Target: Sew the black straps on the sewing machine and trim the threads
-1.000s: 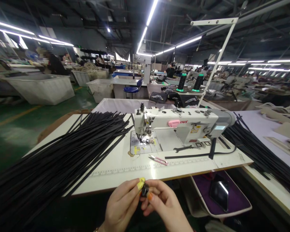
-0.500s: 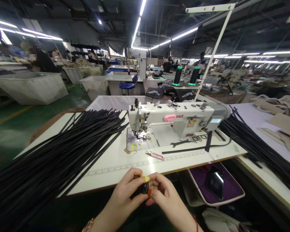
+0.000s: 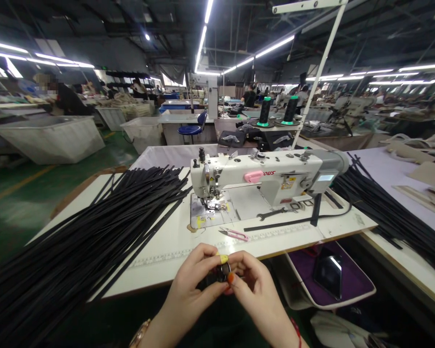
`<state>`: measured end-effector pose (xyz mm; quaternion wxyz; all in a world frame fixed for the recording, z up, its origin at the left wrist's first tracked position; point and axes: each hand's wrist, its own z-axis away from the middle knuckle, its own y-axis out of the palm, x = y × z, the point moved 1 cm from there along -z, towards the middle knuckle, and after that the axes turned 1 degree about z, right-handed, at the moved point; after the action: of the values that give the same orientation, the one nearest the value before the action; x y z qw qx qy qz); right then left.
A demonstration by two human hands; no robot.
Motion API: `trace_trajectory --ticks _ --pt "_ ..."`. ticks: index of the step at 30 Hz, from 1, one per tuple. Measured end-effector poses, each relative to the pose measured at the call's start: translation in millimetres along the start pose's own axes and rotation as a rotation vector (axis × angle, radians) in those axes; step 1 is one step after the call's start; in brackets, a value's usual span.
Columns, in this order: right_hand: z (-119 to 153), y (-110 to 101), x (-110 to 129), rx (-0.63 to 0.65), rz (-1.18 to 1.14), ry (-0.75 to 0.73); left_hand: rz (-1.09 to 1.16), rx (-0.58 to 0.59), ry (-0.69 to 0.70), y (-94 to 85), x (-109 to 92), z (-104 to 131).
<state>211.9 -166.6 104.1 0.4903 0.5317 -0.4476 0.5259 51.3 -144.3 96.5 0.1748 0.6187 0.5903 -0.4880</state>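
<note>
Low in front of the table edge, both hands meet around a small dark round piece with a shiny metal rim (image 3: 224, 271), which looks like a bobbin. My left hand (image 3: 194, 282) pinches it from the left, with yellow on the index fingertip. From the right, my right hand (image 3: 252, 287) grips it with the fingers curled and an orange-tipped thumb against its side. A thin thread seems to show by that thumb. The fingers hide much of the piece. Beyond the hands stands a white sewing machine (image 3: 235, 169); pink-handled thread snips (image 3: 235, 235) lie before it.
Long black strips (image 3: 105, 227) are heaped on the left of the table, and more black strips (image 3: 373, 203) lie at right. A wrench (image 3: 271, 214) rests by the machine. Below the right edge, a phone (image 3: 328, 274) lies in a purple-lined tray (image 3: 360, 285).
Both hands have risen slightly and shifted a little to the right, still holding the small round piece. Its shiny rim now shows more clearly. The camera view has moved slightly.
</note>
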Motion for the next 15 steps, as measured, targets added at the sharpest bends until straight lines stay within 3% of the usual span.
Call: trace_trajectory --ticks 7,15 --pt "-0.7 -6.2 -1.0 0.007 -0.091 -0.020 0.252 0.026 -0.130 4.8 -1.0 -5.9" --pt "-0.2 -13.7 4.8 -0.022 0.027 -0.108 0.529 0.036 -0.198 9.0 -1.4 -14.5"
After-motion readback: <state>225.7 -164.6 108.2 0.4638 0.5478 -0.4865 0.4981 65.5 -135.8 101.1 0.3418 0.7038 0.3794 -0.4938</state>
